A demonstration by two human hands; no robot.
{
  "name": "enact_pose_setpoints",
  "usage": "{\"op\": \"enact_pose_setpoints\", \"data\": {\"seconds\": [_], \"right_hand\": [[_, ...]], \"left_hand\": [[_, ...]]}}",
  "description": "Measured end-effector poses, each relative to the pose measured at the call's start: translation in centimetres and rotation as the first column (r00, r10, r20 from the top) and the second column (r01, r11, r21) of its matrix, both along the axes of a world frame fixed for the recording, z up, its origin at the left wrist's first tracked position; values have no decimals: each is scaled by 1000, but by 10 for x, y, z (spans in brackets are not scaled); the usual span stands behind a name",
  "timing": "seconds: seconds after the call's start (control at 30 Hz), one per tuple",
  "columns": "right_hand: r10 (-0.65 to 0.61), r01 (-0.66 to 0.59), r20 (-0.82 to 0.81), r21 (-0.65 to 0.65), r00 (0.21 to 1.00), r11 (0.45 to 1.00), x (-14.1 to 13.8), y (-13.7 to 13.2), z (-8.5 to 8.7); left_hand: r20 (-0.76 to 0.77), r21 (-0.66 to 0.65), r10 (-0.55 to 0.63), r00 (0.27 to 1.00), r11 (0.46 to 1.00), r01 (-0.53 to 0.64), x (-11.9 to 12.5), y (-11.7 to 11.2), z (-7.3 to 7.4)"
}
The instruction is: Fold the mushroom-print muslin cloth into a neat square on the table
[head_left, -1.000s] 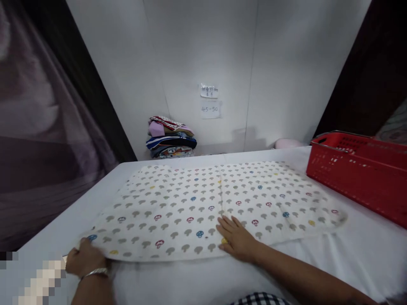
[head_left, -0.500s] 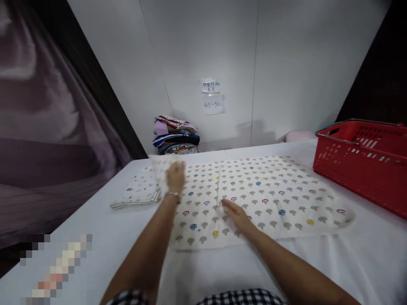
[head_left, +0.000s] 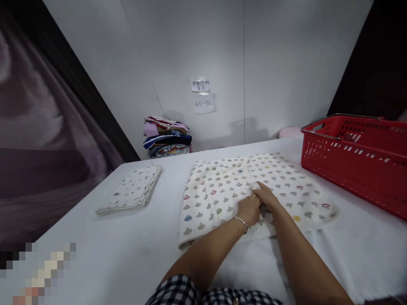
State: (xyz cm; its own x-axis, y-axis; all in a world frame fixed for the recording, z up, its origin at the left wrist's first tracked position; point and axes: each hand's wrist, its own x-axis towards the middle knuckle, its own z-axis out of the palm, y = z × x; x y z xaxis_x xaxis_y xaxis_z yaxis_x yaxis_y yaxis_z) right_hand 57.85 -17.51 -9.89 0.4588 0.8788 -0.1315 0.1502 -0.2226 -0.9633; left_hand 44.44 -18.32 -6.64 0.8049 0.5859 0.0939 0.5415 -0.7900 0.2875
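Note:
A white cloth with a mushroom print (head_left: pixel 219 190) lies on the white table (head_left: pixel 95 250), its left part folded over toward the middle. My left hand (head_left: pixel 249 208), with a bracelet at the wrist, holds the folded edge at the cloth's middle with closed fingers. My right hand (head_left: pixel 266 195) lies right beside it on the cloth, fingers pressed down and partly tucked under the fold. The two hands touch.
A second, folded printed cloth (head_left: pixel 132 191) lies to the left. A stack of folded clothes (head_left: pixel 167 136) stands against the back wall under two paper notes (head_left: pixel 202 95). A red plastic basket (head_left: pixel 356 159) sits at the right. A dark curtain hangs at the left.
My left hand carried the cloth's left end up and over to the middle and now sits beside my right hand. A folded cloth underneath came into view at the left.

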Motion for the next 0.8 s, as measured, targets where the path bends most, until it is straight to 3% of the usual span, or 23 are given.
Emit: {"op": "enact_pose_setpoints", "data": {"seconds": [0.1, 0.23, 0.37, 0.47, 0.57, 0.67, 0.73, 0.8], "right_hand": [[-25, 34, 177, -49, 984, 998, 4, 7, -3], [27, -18, 218, -45, 976, 999, 6, 7, -1], [-9, 17, 141, -52, 990, 998, 2, 4, 8], [-63, 65, -48, 49, 997, 997, 11, 2, 32], [-157, 195, -165, 251, 974, 948, 43, -12, 72], [-245, 311, -201, 439, 949, 843, 88, -41, 105], [-302, 362, -203, 448, 931, 817, 117, -66, 109], [-373, 409, -169, 322, 912, 854, 139, -93, 97]], "left_hand": [[-29, 26, 44, 999, 999, -43, -15, -3, 1], [-71, 52, 97, 993, 994, -93, -35, -5, 1], [-84, 89, 134, 987, 988, -127, -49, -1, 3], [-82, 126, 145, 986, 983, -134, -53, 2, 13], [-53, 150, 134, 990, 981, -125, -52, 1, 24], [-48, 139, 106, 993, 985, -98, -55, -7, 27], [-84, 112, 75, 994, 992, -65, -60, -14, 22], [-121, 97, 51, 991, 995, -39, -69, -19, 15]]}}
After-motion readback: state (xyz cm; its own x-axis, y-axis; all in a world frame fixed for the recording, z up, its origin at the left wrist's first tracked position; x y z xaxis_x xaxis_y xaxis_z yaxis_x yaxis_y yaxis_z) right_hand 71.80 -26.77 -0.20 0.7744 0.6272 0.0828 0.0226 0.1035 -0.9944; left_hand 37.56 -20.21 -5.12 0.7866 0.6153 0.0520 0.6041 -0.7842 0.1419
